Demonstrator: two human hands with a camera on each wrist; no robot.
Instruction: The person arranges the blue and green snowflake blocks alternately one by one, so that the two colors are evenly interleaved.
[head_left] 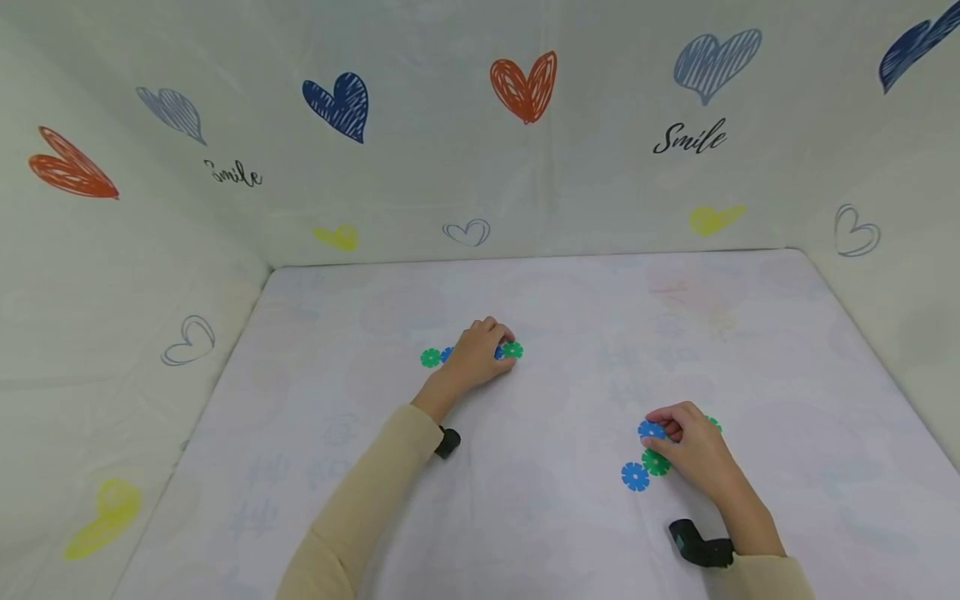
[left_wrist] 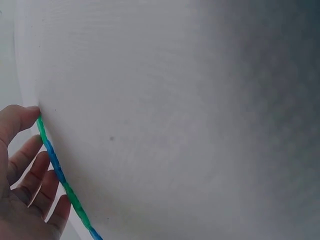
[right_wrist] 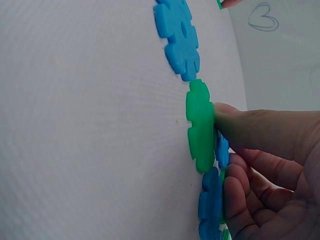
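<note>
My left hand (head_left: 476,354) lies over a row of notched plastic interlocking discs. Its thumb and fingertips grip the green disc (head_left: 513,350) at the row's right end. A second green disc (head_left: 431,357) and part of a blue disc (head_left: 447,354) show left of the hand; the middle is hidden beneath it. Edge-on in the left wrist view, the discs form a joined strip (left_wrist: 55,162). My right hand (head_left: 693,446) pinches a blue disc (head_left: 651,429) between thumb and fingers. Below it are a green disc (head_left: 656,462) and another blue disc (head_left: 635,477); a green edge (head_left: 714,423) shows behind the hand.
A white cloth covers the table (head_left: 555,500). Pale walls with printed hearts (head_left: 523,87) and "Smile" lettering rise at the back and sides. A black wrist camera (head_left: 701,546) sits on the right wrist, another (head_left: 447,442) on the left.
</note>
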